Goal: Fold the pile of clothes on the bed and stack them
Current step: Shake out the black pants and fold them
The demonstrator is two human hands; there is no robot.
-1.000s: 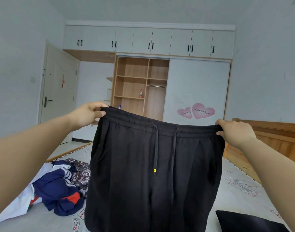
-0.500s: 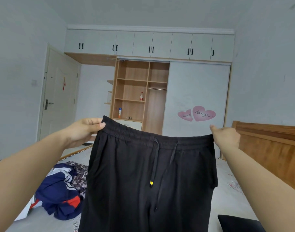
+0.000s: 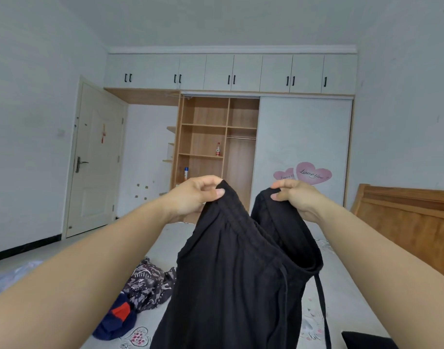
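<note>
Behind the bed (image 3: 346, 295) stands a wardrobe (image 3: 215, 137), and my left hand (image 3: 190, 195) and right hand (image 3: 295, 197) each pinch the trousers (image 3: 231, 285) waistband, halving them midair, with the pile (image 3: 140, 290) still unfolded

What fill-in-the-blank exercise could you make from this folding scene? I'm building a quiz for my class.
1. Both hands hold up a pair of ____ trousers by the waistband.
2. The left hand and the right hand each ____ one end of the waistband.
3. The patterned garment lies on the ____, to the left of the trousers.
4. The stickers on the wardrobe door are shaped like ____.

Missing words: black; pinch; bed; hearts
</note>
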